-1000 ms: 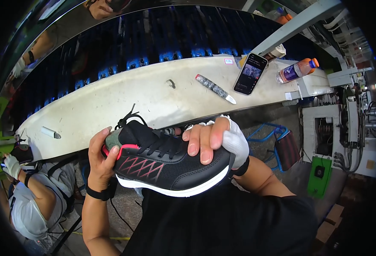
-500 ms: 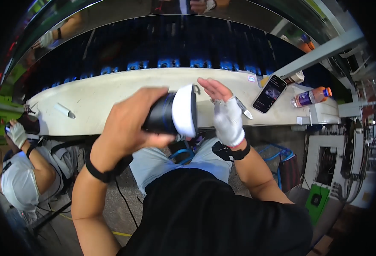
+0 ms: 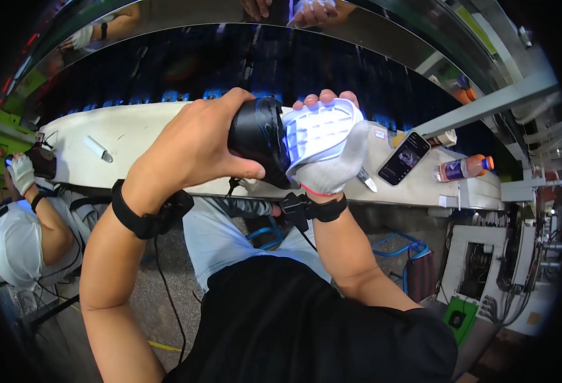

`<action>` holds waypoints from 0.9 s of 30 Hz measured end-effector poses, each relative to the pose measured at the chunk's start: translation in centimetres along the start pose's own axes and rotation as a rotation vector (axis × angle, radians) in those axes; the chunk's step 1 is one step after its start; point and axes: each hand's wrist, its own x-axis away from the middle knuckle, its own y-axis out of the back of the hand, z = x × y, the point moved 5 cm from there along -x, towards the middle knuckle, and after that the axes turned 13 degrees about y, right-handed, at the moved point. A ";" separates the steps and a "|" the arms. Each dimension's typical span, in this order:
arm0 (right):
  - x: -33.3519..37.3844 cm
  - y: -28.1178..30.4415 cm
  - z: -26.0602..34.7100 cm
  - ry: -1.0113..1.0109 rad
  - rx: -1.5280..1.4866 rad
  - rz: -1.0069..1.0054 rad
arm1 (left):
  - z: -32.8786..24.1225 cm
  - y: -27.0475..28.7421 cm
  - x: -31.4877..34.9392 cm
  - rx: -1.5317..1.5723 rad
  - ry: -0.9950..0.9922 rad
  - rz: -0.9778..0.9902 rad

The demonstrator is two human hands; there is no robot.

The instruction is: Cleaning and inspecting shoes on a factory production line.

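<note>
My bare left hand (image 3: pixel 188 137) is closed around a black shoe upper (image 3: pixel 255 137), thumb along its near side. Against the upper's right side is a white sole (image 3: pixel 322 131), its brightly lit face showing a grid pattern. My right hand (image 3: pixel 335 163), in a white glove with bare fingertips, grips that sole, fingertips over its far edge and palm on the near right side. Upper and sole meet between the hands; I cannot tell how firmly they are joined. Both are held over the pale bench (image 3: pixel 147 169).
On the bench's left lies a white tube-like item (image 3: pixel 97 149) with a grey tip. To the right are a similar white item (image 3: pixel 367 181), a phone (image 3: pixel 404 158) and a bottle (image 3: pixel 463 168) with an orange cap. A dark conveyor (image 3: pixel 179 70) runs behind. Another person (image 3: pixel 29 236) works at left.
My right hand has moved from open beside the shoe to gripping its white sole. The shoe has turned, so the gridded white face now shows. My left hand still holds the black upper.
</note>
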 end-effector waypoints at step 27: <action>-3.1 -0.8 12.3 -0.268 1.081 0.500 | -11.0 -6.7 -2.8 -0.412 -0.523 -0.057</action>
